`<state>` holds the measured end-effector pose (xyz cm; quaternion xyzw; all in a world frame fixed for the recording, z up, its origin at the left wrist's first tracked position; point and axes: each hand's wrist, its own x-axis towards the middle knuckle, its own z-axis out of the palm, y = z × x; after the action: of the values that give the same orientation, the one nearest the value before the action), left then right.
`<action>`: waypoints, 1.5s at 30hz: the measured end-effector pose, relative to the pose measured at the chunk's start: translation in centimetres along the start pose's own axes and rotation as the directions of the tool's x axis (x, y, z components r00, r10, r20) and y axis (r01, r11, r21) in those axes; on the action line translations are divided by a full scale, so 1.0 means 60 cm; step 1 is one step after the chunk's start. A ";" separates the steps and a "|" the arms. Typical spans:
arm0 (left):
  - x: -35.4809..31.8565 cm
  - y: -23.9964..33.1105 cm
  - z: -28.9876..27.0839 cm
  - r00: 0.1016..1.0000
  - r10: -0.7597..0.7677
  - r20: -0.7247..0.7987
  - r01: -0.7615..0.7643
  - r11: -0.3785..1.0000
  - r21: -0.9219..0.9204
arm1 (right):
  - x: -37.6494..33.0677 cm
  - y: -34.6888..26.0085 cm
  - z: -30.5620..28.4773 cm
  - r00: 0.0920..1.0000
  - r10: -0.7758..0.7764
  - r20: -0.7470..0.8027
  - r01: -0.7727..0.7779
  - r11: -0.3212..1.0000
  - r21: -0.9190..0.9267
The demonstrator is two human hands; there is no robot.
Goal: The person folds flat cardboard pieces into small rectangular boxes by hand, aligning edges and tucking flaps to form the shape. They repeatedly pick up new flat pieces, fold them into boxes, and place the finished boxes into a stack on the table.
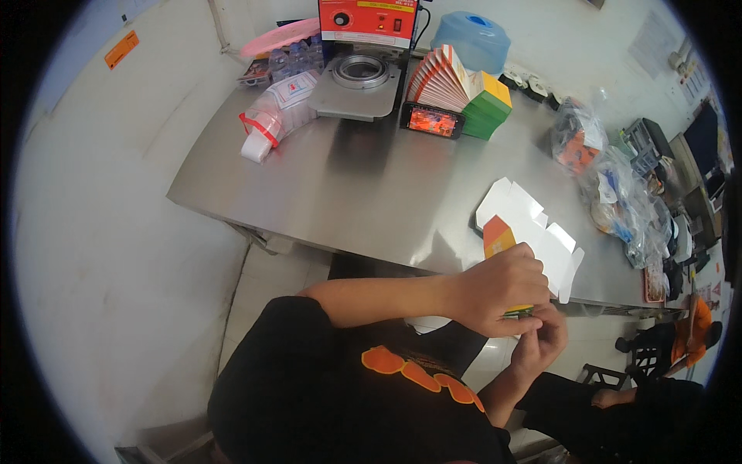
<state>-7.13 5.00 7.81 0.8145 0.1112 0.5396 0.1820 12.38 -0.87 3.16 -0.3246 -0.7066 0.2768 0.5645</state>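
A small folding carton [498, 234], orange and yellow with some green low down, is in my hands near the front edge of the table. My left hand [506, 286] is closed over the carton and covers most of it. Below, my right hand [542, 340] pinches at the carton's lower end, its fingertips close to the left thumb. An unfolded white carton blank [533, 224] lies on the steel table just beyond my hands, partly hidden by them.
On the steel table [309, 193] stand a red sealing machine [363, 73], a propped phone [433, 121], a row of flat cartons [444, 81] and a blue water jug [471, 39]. Wrapped cups [282, 112] lie left; plastic bags [618, 193] right. Another person [618, 410] sits nearby.
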 end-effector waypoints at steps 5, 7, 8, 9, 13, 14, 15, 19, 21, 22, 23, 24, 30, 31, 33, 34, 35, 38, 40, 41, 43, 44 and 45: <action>0.014 -0.024 -0.002 0.971 0.093 -0.222 -0.060 0.987 0.149 | 0.035 -0.022 0.045 0.808 -0.394 -0.437 0.153 0.858 -0.490; 0.019 -0.021 -0.016 0.871 0.157 -0.465 -0.022 0.959 0.283 | 0.016 -0.008 0.032 0.784 -0.489 -0.383 0.206 0.786 -0.582; 0.012 -0.010 -0.026 0.873 0.202 -0.444 -0.025 0.927 0.373 | 0.006 -0.002 0.029 0.768 -0.533 -0.355 0.231 0.747 -0.623; 0.004 -0.008 -0.015 0.891 0.242 -0.384 -0.068 0.908 0.413 | -0.004 0.003 0.031 0.881 -0.357 -0.311 0.141 0.825 -0.547; -0.050 -0.017 0.044 0.970 0.243 0.008 -0.229 0.906 0.357 | 0.013 0.005 0.065 0.741 0.411 -0.532 -0.269 0.907 0.325; -0.064 -0.020 0.052 0.984 0.148 0.100 -0.173 0.930 0.325 | 0.033 -0.007 0.071 0.711 0.433 -0.554 -0.281 0.897 0.342; -0.057 -0.018 0.046 0.998 0.067 0.018 -0.069 0.976 0.206 | 0.036 0.010 0.074 0.726 0.328 -0.604 -0.238 0.945 0.227; -0.046 -0.023 0.050 0.896 -0.387 -0.218 0.310 0.896 -0.319 | 0.019 0.065 0.066 0.965 -0.176 -0.193 0.078 0.899 -0.431; -0.056 -0.034 0.040 0.798 -0.576 -0.179 0.477 0.784 -0.397 | 0.046 0.044 0.090 0.938 -0.326 -0.118 0.203 0.793 -0.575; -0.068 -0.042 0.033 0.763 -0.627 -0.159 0.575 0.770 -0.276 | 0.037 0.050 0.095 0.929 -0.359 -0.085 0.232 0.748 -0.622; -0.074 -0.049 0.023 0.729 -0.671 -0.138 0.655 0.741 -0.144 | 0.033 0.051 0.097 0.925 -0.360 -0.122 0.206 0.743 -0.636; -0.072 -0.052 0.017 0.735 -0.666 -0.131 0.642 0.744 -0.186 | 0.032 0.053 0.099 0.918 -0.363 -0.158 0.180 0.739 -0.649; -0.108 -0.046 0.024 0.884 -0.401 -0.240 0.439 0.888 0.132 | 0.042 0.050 0.143 0.867 0.073 -0.493 -0.069 0.997 0.028; -0.115 -0.041 0.022 0.885 -0.410 -0.222 0.440 0.892 0.108 | 0.042 0.048 0.147 0.844 0.221 -0.489 -0.120 0.966 0.230; -0.128 -0.032 0.018 0.873 -0.450 -0.188 0.464 0.885 0.037 | 0.041 0.054 0.147 0.895 0.089 -0.437 -0.050 0.994 0.099; -0.131 -0.030 0.014 0.865 -0.468 -0.179 0.478 0.878 0.012 | 0.041 0.056 0.146 0.915 0.023 -0.403 -0.011 0.999 0.032; -0.133 -0.029 0.011 0.860 -0.484 -0.165 0.490 0.872 -0.005 | 0.043 0.043 0.137 0.939 0.012 -0.345 -0.027 0.999 -0.039; -0.135 -0.026 0.003 0.848 -0.508 -0.154 0.512 0.859 -0.014 | 0.042 0.042 0.138 0.932 -0.059 -0.358 0.004 0.988 -0.153; -0.135 -0.025 0.002 0.843 -0.517 -0.146 0.520 0.854 -0.022 | 0.043 0.032 0.134 0.938 -0.096 -0.332 0.025 0.977 -0.212; -0.135 -0.025 0.002 0.841 -0.522 -0.145 0.524 0.851 -0.028 | 0.043 0.029 0.133 0.941 -0.115 -0.318 0.037 0.969 -0.242; -0.134 -0.027 0.000 0.840 -0.522 -0.148 0.523 0.852 -0.030 | 0.040 0.032 0.134 0.951 -0.159 -0.264 0.072 0.947 -0.313; -0.135 -0.026 -0.002 0.839 -0.522 -0.152 0.523 0.851 -0.034 | 0.036 0.034 0.135 0.955 -0.179 -0.235 0.089 0.934 -0.347; -0.132 -0.028 -0.002 0.843 -0.518 -0.147 0.518 0.854 -0.037 | 0.034 0.033 0.137 0.959 -0.125 -0.254 0.038 0.946 -0.321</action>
<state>-10.32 3.57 0.47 0.7113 0.3413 0.5305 0.3101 4.34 1.76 1.18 -0.4152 -0.6705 0.0904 0.6082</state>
